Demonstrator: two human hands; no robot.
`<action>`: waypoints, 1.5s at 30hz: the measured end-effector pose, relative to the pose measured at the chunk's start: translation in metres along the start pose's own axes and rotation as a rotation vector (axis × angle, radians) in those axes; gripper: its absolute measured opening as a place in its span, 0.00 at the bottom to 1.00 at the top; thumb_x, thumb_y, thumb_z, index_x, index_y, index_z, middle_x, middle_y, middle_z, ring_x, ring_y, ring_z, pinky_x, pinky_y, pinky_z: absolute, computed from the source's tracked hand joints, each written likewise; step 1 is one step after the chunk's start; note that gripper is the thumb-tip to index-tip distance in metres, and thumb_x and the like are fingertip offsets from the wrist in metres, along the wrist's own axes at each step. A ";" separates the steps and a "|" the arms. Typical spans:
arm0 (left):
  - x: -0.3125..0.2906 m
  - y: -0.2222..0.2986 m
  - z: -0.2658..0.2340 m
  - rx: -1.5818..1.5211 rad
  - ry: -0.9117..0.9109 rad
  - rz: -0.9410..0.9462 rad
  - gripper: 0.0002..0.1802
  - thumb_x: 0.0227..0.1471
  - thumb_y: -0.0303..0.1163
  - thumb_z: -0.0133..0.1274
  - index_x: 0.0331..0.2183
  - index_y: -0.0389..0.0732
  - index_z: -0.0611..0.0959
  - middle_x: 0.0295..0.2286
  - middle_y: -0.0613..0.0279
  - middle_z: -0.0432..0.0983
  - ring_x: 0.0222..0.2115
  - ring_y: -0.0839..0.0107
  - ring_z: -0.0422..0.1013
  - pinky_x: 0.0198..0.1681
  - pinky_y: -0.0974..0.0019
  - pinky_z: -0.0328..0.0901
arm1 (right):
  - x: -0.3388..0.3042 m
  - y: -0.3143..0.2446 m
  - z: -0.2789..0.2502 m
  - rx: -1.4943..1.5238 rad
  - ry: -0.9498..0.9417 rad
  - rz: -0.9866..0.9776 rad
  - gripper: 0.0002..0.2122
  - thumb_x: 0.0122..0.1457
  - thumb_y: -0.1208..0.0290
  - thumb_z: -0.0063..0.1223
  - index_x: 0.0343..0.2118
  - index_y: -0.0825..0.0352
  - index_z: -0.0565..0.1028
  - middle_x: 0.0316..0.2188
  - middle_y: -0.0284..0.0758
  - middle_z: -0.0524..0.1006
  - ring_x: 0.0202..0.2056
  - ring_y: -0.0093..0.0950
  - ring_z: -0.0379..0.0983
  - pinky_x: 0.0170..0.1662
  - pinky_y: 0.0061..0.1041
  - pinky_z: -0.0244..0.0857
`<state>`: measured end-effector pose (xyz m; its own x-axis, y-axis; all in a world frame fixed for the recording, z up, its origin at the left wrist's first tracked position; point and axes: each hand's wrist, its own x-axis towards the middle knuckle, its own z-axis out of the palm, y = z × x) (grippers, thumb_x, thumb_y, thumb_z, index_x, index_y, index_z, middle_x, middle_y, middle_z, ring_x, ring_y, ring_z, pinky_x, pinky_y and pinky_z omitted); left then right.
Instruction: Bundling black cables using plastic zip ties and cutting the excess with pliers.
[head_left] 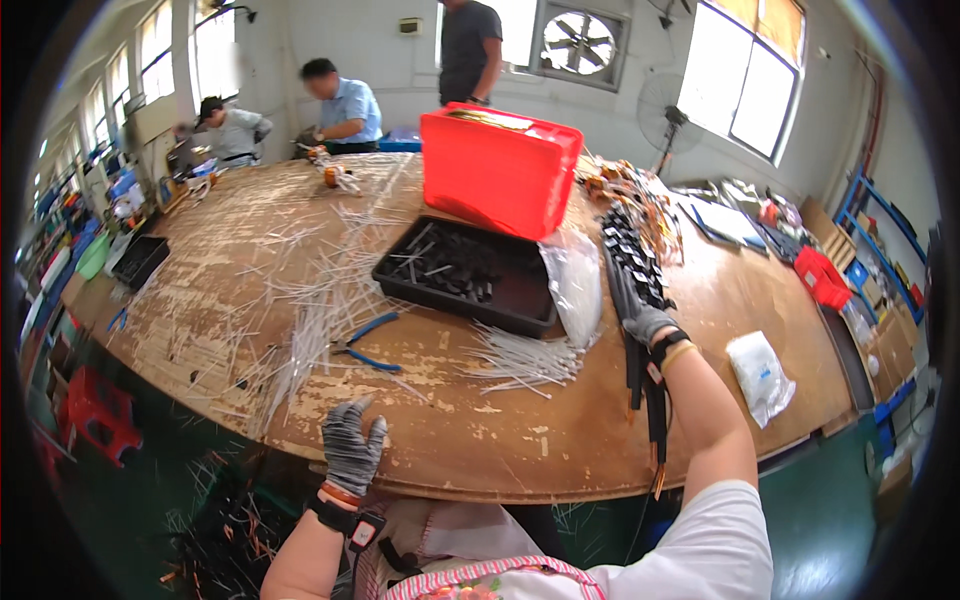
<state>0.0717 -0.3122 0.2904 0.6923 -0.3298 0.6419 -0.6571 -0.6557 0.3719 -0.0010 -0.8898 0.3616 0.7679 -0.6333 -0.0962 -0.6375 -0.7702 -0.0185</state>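
Note:
My left hand (pixel 353 443), in a grey striped glove, rests at the table's front edge with thumb and fingers apart, holding nothing. Farther in lie blue-handled cutters (pixel 374 345), not touched by it. My right hand (pixel 648 322), gloved as well, reaches forward and closes on black-sleeved cables (pixel 656 415) at the right. Their orange wire ends point toward me. Beyond that hand, a bundle of black cables with white tags (pixel 634 255) stretches away. White zip ties (pixel 525 357) lie loose between my hands, next to a clear plastic bag (pixel 577 290).
A black tray (pixel 465 312) with short black pieces stands mid-table before a red crate (pixel 500 170). Zip ties (pixel 300 350) litter the left. A white packet (pixel 760 378) lies right. Several people work or stand beyond; a red stool (pixel 100 415) is lower left.

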 end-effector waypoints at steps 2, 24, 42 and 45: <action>-0.008 -0.007 -0.020 0.029 0.023 0.020 0.18 0.51 0.36 0.57 0.43 0.39 0.78 0.37 0.51 0.73 0.41 0.52 0.68 0.49 0.53 0.60 | -0.045 -0.035 -0.048 -0.153 -0.067 0.003 0.31 0.55 0.46 0.47 0.53 0.67 0.71 0.50 0.48 0.74 0.52 0.44 0.70 0.55 0.40 0.62; -0.357 -0.239 -0.174 0.495 -0.389 -1.438 0.33 0.48 0.62 0.45 0.47 0.52 0.80 0.45 0.51 0.76 0.46 0.50 0.71 0.47 0.53 0.65 | -0.241 -0.357 0.015 0.230 -0.049 -1.292 0.27 0.55 0.61 0.58 0.55 0.70 0.67 0.50 0.51 0.72 0.51 0.47 0.68 0.54 0.40 0.62; -0.360 -0.304 -0.104 0.065 -0.398 -1.704 0.41 0.48 0.52 0.57 0.58 0.40 0.67 0.59 0.47 0.60 0.58 0.52 0.60 0.58 0.55 0.60 | -0.270 -0.405 0.099 -0.034 0.048 -1.498 0.50 0.44 0.51 0.65 0.65 0.69 0.48 0.64 0.58 0.48 0.65 0.56 0.44 0.65 0.51 0.41; -0.354 -0.310 -0.082 0.110 -0.491 -1.679 0.50 0.45 0.52 0.59 0.62 0.39 0.57 0.58 0.44 0.62 0.57 0.50 0.61 0.59 0.53 0.60 | -0.270 -0.405 0.103 -0.045 0.078 -1.466 0.52 0.43 0.51 0.65 0.65 0.69 0.46 0.64 0.60 0.47 0.65 0.57 0.43 0.65 0.53 0.39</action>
<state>0.0062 0.0637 0.0033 0.5712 0.5508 -0.6086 0.8091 -0.5029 0.3041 0.0434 -0.3996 0.2929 0.7140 0.6993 0.0341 0.7000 -0.7139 -0.0194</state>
